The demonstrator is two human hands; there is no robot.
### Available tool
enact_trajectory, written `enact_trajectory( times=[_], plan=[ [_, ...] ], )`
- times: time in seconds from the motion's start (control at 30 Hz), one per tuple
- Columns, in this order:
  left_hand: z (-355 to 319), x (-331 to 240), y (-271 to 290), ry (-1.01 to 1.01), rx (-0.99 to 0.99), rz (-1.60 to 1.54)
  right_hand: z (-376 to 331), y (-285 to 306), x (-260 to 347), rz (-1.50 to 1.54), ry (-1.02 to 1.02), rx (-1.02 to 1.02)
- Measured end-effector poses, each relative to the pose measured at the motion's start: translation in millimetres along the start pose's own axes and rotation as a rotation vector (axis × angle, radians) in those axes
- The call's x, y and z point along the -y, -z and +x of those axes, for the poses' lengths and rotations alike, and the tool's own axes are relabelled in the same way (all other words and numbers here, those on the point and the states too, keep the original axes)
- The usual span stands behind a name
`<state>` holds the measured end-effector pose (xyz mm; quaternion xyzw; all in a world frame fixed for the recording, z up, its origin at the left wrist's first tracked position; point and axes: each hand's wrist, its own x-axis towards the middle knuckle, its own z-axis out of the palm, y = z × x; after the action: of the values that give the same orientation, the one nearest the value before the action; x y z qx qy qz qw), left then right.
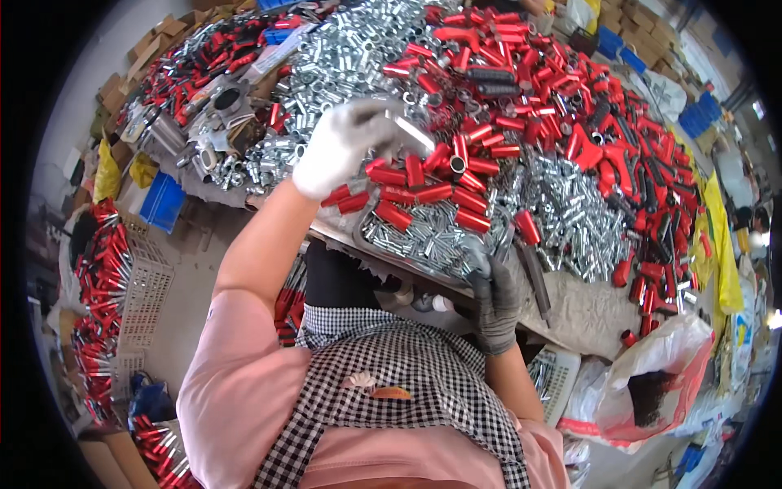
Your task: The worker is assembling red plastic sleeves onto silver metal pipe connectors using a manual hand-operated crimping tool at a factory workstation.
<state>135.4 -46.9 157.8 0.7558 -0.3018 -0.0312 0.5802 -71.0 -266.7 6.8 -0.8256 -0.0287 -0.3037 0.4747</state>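
My left hand, in a white glove, is raised over the pile with its fingers curled. A shiny silver metal tube shows at its blurred fingertips. Beneath and beside it lie several red metal sleeves. My right hand, in a dark grey glove, is at the table's front edge beside a tray of silver pins. Its fingers are drawn together, and what they pinch, if anything, is not clear. A single red sleeve stands just beyond that hand, near a dark flat bar.
Silver tubes heap up at the back, with red and black handles to the right. More silver pins lie at right. A blue bin, a plastic crate and a white-red sack stand around the table.
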Motion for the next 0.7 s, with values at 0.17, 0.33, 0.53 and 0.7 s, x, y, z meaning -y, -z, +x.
enact_trajectory(
  times=[0.17, 0.33, 0.53, 0.7],
  plan=[
    [-75, -12, -50, -0.034, 0.489, 0.037, -4, -6, 16, 0.284, 0.048, 0.206],
    [-100, 19, -91, -0.238, 0.613, -0.084, -18, -5, 28, 0.431, -0.075, 0.413],
    [-79, 3, -103, 0.021, 0.687, 0.016, -39, 10, 17, 0.672, -0.407, 0.272],
    [-55, 33, -114, -0.285, 0.273, 0.510, -22, 80, -13, 1.411, -0.823, -0.336]
  ],
)
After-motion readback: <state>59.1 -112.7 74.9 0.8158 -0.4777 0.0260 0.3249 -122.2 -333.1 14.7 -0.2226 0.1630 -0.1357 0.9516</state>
